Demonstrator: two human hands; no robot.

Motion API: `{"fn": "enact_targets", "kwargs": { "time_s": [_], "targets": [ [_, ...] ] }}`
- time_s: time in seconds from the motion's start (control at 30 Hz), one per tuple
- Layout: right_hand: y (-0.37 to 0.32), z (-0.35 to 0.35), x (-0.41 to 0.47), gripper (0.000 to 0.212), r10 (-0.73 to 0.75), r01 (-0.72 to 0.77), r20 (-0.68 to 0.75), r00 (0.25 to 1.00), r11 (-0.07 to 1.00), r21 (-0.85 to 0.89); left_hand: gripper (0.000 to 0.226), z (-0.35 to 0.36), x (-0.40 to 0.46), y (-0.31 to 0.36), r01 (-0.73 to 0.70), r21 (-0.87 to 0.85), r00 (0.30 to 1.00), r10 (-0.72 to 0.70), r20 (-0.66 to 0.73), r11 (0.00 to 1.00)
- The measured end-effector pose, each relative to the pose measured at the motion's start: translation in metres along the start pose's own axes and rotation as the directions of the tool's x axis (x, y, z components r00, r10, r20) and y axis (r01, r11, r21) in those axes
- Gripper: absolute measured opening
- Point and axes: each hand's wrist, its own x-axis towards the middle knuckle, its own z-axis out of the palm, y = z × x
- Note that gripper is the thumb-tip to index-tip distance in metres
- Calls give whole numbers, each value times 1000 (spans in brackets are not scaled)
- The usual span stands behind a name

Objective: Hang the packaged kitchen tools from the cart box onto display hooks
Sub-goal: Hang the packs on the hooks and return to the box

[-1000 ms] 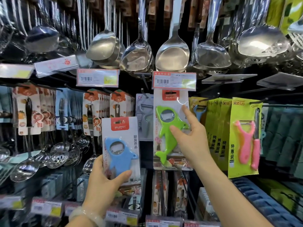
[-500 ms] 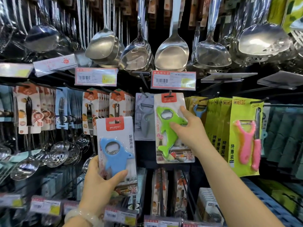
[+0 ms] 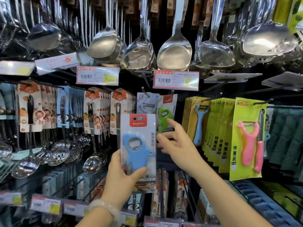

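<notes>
Nearest are two hands. The left hand (image 3: 122,176) holds one blue opener pack (image 3: 138,149) from below, with the thumb pressed on the front of the blue tool and the fingers behind the card. A pale bracelet (image 3: 105,208) sits on that wrist. The pack stands upright, raised in front of the display.

The right hand (image 3: 177,147) is just beside the blue pack, on its right. Its fingers are spread and loose, and they hold nothing. The fingertips are close to the right edge of the blue pack; I cannot tell if they touch it.

Behind both hands, one green opener pack (image 3: 166,112) hangs on a hook (image 3: 172,92). The blue pack covers its lower left part. To its left hangs one grey peeler pack (image 3: 146,104).

Further right hang a row of yellow packs, one with a blue peeler (image 3: 199,123), and one green card with a pink peeler (image 3: 249,143).

Two price tags (image 3: 176,80) with barcodes sit above. At the top hang many shiny steel ladles (image 3: 175,51), too many to count.
</notes>
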Motion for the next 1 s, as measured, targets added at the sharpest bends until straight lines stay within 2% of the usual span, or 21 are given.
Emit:
{"fn": "enact_targets", "kwargs": {
  "time_s": [0.1,0.2,0.47,0.77,1.0],
  "targets": [
    [-2,-3,-9,78,-101,94,-81,992,992,-87,54,15,3,5,-46,-2,998,46,50,999],
    [-6,-15,-2,70,-166,151,-132,977,981,-118,56,29,8,14,-99,-10,991,99,90,995],
    [-5,-40,15,65,-220,209,-259,940,975,-72,61,53,19,30,-176,-34,974,179,137,984],
    [-11,-49,38,65,-206,199,-291,934,978,-53,65,62,36,47,-200,13,972,196,127,980],
    [-10,-48,37,66,-232,203,-317,920,971,-123,68,62,36,51,-178,47,976,170,138,983]
  ]
}}
